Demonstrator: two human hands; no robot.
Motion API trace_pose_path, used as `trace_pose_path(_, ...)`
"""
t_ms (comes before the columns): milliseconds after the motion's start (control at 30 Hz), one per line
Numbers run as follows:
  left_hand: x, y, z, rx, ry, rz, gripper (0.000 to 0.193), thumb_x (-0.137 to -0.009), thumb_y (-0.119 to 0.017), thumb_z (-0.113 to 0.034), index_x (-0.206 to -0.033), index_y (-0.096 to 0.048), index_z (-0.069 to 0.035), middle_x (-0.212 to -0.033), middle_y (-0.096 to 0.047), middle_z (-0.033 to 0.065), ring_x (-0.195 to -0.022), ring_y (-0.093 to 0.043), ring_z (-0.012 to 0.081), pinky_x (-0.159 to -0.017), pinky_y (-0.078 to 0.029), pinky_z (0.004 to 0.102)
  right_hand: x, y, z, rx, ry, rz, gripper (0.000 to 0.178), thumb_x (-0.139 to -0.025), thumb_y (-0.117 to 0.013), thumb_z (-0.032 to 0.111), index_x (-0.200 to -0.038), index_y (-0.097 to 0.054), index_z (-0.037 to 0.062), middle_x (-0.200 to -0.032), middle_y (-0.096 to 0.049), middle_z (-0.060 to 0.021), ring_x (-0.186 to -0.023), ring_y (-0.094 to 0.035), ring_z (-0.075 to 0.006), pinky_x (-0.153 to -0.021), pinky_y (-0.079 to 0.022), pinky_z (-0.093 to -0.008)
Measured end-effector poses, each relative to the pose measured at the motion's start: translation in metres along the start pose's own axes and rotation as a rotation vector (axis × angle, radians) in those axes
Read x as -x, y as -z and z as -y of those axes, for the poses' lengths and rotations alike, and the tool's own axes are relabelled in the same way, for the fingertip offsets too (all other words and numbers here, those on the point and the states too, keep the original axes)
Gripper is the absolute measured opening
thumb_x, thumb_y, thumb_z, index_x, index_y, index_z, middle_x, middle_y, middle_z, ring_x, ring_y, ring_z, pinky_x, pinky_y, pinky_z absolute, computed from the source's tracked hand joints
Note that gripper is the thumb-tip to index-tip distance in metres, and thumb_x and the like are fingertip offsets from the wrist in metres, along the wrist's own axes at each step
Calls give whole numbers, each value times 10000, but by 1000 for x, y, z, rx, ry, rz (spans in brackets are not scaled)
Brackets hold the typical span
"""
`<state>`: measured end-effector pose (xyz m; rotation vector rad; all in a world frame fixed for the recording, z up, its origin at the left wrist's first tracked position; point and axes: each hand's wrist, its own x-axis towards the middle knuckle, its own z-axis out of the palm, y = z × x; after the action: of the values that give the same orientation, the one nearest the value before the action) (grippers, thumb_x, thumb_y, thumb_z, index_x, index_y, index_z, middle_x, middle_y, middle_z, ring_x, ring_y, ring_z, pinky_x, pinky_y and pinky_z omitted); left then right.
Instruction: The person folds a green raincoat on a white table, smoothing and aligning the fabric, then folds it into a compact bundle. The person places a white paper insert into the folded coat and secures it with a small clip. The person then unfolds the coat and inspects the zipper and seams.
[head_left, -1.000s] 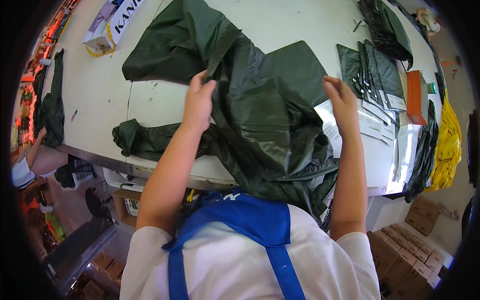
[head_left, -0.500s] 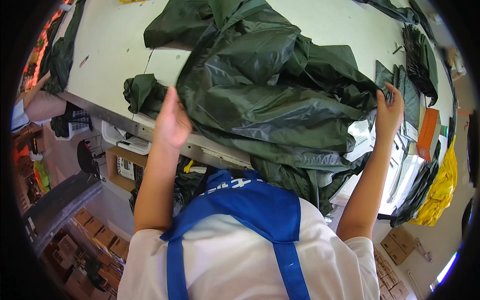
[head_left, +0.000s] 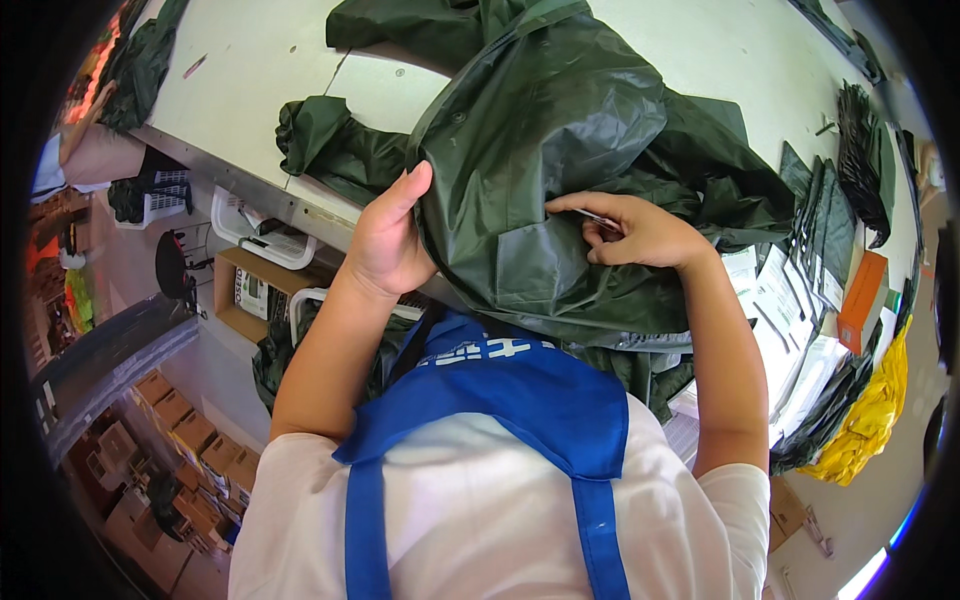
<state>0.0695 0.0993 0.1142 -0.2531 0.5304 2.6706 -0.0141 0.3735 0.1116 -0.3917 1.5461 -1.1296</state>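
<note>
A dark green, shiny rain jacket [head_left: 590, 110] lies bunched on the white table, its front hanging over the near edge. A gathered sleeve [head_left: 340, 140] sticks out to the left. My left hand [head_left: 392, 240] is at the jacket's left edge, thumb up along the fabric; its other fingers go behind the cloth, hidden. My right hand [head_left: 640, 232] is over the middle of the jacket, index finger stretched onto the cloth above a stitched, pocket-like panel [head_left: 530, 268]. Its other fingers curl round a thin metal tool [head_left: 602, 219], mostly hidden in the hand.
Papers [head_left: 785, 310], an orange box [head_left: 862, 300] and a yellow bundle [head_left: 865, 420] are at the right. Folded dark green pieces [head_left: 825, 210] lie behind them. Below the table's left edge stand a white basket [head_left: 262, 240] and a cardboard box [head_left: 235, 305]. Another person's arm [head_left: 85, 130] shows far left.
My right hand has moved left from the jacket's right end to its middle. My left hand stays at the left edge. The panel has come into view, and the view has shifted slightly.
</note>
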Motion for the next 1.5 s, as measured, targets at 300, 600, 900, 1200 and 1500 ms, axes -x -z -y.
trace_pose_path(300,9,2,-6,-119,-71,-55,474,-972,-475,-264,-1360,-400,-3,-1345,-504,142,-1201,-523,244,-1042,-392,394,-4,-14,10,576,365,-323,289,-661,-660,-2,-937,-582,39,-876,-578,-120,-820,-580,-306,-729,-474,-349)
trace_pose_path(600,19,8,-2,-169,-279,-254,407,-999,-427,-254,-1347,-403,-44,-1334,-507,107,-1211,-498,235,-1037,-385,402,98,-54,46,1289,733,-993,307,-599,-622,70,-902,-643,35,-789,-625,-65,-588,-577,-198,-492,-392,-312)
trace_pose_path(900,23,2,3,-328,-316,-293,395,-991,-452,-238,-1329,-419,-35,-1316,-516,110,-1203,-494,226,-1039,-371,388,99,-71,1,1201,911,-1227,237,-497,-621,83,-722,-547,91,-699,-535,-43,-493,-437,-155,-442,-292,-276)
trace_pose_path(1200,28,-4,0,-809,-455,-576,534,-885,-602,-136,-1354,-363,-42,-1354,-436,129,-1221,-455,251,-1016,-372,395,95,-77,-1,1156,835,-1140,250,-515,-629,94,-760,-578,96,-641,-500,-17,-516,-492,-174,-436,-328,-300)
trace_pose_path(1500,-28,-70,16,-2206,-629,707,400,-654,-599,45,-994,-626,-163,-1149,-604,-20,-1294,-414,262,-1093,-272,506,58,-104,22,1135,1181,-896,225,-565,-661,126,-781,-599,134,-703,-505,-8,-474,-437,-129,-412,-301,-258)
